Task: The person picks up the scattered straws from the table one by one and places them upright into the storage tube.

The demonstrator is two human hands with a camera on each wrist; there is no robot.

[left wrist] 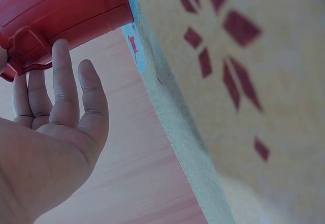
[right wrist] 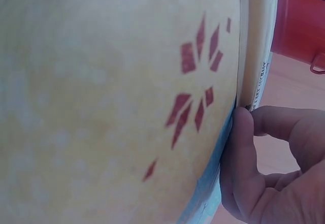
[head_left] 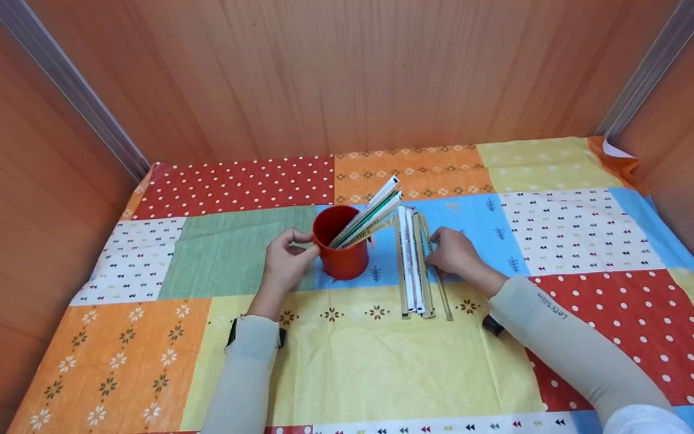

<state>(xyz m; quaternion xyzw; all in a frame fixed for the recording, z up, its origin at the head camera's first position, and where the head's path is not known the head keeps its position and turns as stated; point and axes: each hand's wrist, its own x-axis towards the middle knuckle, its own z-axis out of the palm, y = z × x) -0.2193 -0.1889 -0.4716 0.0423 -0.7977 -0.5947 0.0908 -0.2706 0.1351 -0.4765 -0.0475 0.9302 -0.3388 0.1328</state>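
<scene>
A red mug (head_left: 344,262) stands upright on the patterned cloth, with several long thin packets (head_left: 365,220) leaning out of it to the right. My left hand (head_left: 287,259) pinches the mug at its left side, by the handle (left wrist: 30,33), with the other fingers stretched out beneath it in the left wrist view. To the right of the mug lies a row of long thin white and gold packets (head_left: 410,259). At the row's right edge my right hand (head_left: 454,250) pinches a slim gold packet (head_left: 445,298) between thumb and forefinger. Its wrapped contents are hidden.
A patchwork tablecloth (head_left: 413,367) covers the table, slightly creased. Wood-grain panels (head_left: 347,78) rise at the back and both sides. The cloth's far right corner (head_left: 618,157) is folded up against the panel.
</scene>
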